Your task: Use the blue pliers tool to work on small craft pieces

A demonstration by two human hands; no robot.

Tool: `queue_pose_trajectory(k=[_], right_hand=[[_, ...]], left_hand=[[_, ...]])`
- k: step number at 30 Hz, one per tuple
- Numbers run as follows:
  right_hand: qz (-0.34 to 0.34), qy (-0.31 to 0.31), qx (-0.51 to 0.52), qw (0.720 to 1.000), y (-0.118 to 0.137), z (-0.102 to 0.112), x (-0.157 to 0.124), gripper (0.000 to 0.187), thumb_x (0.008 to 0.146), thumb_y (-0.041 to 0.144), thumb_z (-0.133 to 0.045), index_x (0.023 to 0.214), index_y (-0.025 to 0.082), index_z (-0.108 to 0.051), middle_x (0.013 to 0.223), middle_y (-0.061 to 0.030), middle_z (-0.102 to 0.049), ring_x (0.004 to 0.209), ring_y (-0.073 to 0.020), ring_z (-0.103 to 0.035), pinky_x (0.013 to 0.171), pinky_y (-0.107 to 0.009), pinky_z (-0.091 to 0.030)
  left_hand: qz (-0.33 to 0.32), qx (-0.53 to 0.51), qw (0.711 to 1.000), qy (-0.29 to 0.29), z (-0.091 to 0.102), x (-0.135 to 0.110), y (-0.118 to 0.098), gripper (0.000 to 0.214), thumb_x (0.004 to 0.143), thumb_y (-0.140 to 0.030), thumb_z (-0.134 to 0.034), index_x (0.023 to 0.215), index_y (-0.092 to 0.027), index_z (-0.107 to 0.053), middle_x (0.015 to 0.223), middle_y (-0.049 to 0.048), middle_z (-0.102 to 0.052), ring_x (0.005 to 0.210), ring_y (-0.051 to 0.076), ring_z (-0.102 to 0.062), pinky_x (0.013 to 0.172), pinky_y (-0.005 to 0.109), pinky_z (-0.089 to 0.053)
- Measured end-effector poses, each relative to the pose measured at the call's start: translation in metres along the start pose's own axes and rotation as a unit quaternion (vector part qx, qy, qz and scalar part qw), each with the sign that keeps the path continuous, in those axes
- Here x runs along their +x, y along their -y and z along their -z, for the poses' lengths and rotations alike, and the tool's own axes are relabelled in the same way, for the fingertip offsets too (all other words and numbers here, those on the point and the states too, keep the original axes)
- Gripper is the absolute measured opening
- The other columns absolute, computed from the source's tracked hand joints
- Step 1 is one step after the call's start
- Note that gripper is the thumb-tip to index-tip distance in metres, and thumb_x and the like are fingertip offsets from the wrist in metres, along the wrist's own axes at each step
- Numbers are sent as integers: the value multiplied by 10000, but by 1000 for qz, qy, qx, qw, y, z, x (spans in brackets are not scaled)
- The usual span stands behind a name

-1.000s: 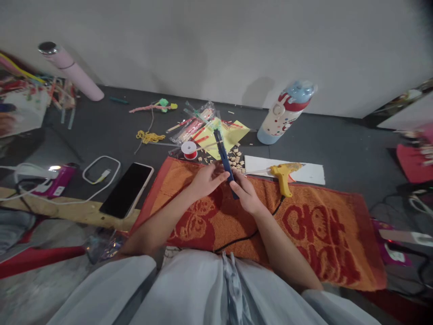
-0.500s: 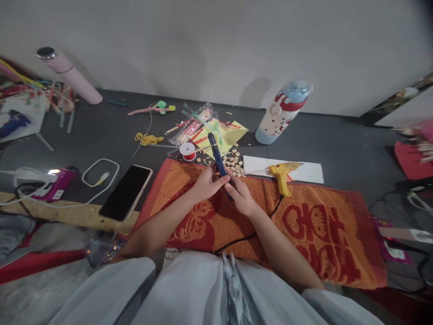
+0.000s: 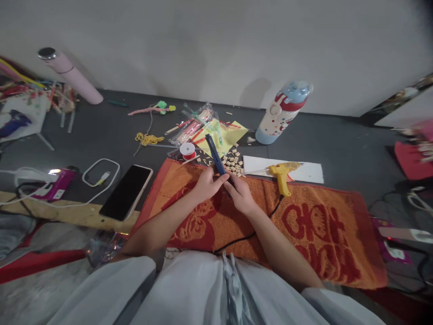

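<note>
My left hand (image 3: 209, 182) and my right hand (image 3: 241, 195) are both closed around a long, slim, dark blue tool (image 3: 214, 155). Its far end points up and away from me, and two narrow arms seem to run along it. Whether it is a stapler or a cutter I cannot tell. Small pale wooden pieces (image 3: 232, 160) lie in a heap just beyond my fingers. To the left, a thin wooden stick (image 3: 191, 160) lies near a white spool with red thread (image 3: 187, 150). Under my wrists spreads an orange towel (image 3: 257, 216).
A yellow glue gun (image 3: 281, 176) rests on a white strip (image 3: 313, 172), its cord crossing the towel. Behind are yellow paper (image 3: 239, 131), bagged sticks (image 3: 198, 125) and a cartoon bottle (image 3: 279, 115). A phone (image 3: 126, 192) and white cable (image 3: 118, 174) lie left.
The wooden stick that was at the tool's far end now lies lower left, by the spool. The tool's tip has shifted slightly left; both hands keep their hold.
</note>
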State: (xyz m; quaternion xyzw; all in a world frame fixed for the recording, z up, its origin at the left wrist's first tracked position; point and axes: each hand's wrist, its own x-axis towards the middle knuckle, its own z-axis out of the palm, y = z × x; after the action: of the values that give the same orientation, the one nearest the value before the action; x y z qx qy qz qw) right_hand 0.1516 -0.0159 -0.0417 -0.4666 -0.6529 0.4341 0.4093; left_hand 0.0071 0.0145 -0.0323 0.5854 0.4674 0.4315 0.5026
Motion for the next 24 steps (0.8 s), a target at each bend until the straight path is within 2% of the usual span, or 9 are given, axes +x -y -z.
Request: queue_pose_trajectory(k=[6, 11, 14, 17, 19, 21, 23, 24], right_hand=[[-14, 4, 30, 999, -2, 2, 3, 450, 908, 480, -446, 1237, 200, -570, 1185, -98, -664, 1067, -251, -603, 962, -416, -443], [-44, 8, 83, 995, -4, 2, 5, 498, 874, 552, -474, 1179, 179, -595, 1125, -94, -665, 1008, -241, -596, 943, -413, -449], [-76, 12, 138, 988, 0, 1, 7, 546, 829, 616, -504, 1170, 198, -589, 947, -54, -669, 838, -198, -591, 783, -352, -506], [-99, 37, 204, 973, 6, 4, 9, 558, 770, 658, -554, 1092, 205, -608, 790, -7, -605, 672, -149, -543, 620, -286, -488], [-108, 48, 246, 962, 8, 7, 11, 516, 750, 657, -579, 987, 201, -618, 701, 16, -549, 601, -129, -517, 546, -259, -442], [-120, 41, 286, 950, 7, 8, 13, 478, 725, 656, -608, 883, 206, -600, 662, 28, -534, 559, -118, -503, 502, -246, -402], [-127, 27, 332, 934, 4, 8, 16, 464, 707, 658, -627, 819, 211, -581, 652, 30, -547, 549, -114, -506, 494, -240, -398], [-125, 25, 352, 927, 1, 8, 18, 456, 708, 654, -631, 807, 212, -578, 648, 31, -553, 550, -115, -512, 498, -240, -405]], left_hand=[[16, -34, 999, 3, -2, 4, 2, 497, 709, -581, -665, 923, -142, -573, 954, 89, -657, 908, 199, -612, 854, 339, -488], [31, -43, 998, 20, -1, 6, 2, 535, 701, -596, -667, 969, -142, -575, 1006, 92, -658, 958, 211, -609, 898, 354, -474], [39, -42, 998, 20, -1, 7, 3, 571, 686, -619, -667, 983, -143, -562, 1019, 94, -655, 962, 211, -611, 890, 348, -476], [40, -32, 998, 21, 1, 10, 4, 618, 671, -654, -657, 1005, -148, -540, 988, 86, -660, 915, 201, -623, 814, 323, -500], [36, 17, 999, 32, 5, 10, 1, 571, 733, -658, -590, 996, -155, -537, 910, 74, -668, 828, 191, -631, 717, 305, -507], [19, 116, 993, 26, 10, 7, -8, 459, 871, -603, -415, 910, -169, -559, 818, 62, -668, 767, 175, -625, 668, 284, -485], [-6, 252, 968, 4, 14, 1, -25, 406, 921, -517, -360, 822, -182, -568, 706, 45, -643, 698, 168, -609, 622, 267, -446], [-23, 324, 946, -13, 14, -2, -36, 378, 920, -485, -379, 796, -185, -572, 672, 38, -629, 667, 165, -598, 607, 264, -424]])
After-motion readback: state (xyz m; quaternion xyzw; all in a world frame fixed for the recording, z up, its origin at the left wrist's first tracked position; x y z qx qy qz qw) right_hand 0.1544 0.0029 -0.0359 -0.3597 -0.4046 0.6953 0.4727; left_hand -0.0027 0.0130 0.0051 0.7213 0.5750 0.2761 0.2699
